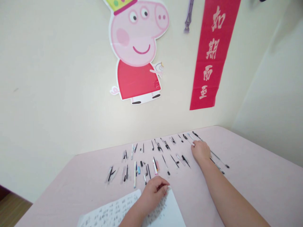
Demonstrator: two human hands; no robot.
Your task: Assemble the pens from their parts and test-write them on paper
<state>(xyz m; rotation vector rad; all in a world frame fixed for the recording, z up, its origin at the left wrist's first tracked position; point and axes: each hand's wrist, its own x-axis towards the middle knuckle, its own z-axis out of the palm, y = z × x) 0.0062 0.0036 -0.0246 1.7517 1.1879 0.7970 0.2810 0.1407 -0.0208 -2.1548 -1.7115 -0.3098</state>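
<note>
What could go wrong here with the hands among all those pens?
The right hand reaches into the far row; its forearm could sweep the long pens beside it out of line. The left hand rests on the paper, whose edge lies near the near row and might nudge it.

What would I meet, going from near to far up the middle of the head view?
Handwritten paper → left hand resting on its far part → near row of pens → far row of pens → pig cutout on the wall. The right hand lies off to the side among the pens, so it is left out.
</note>
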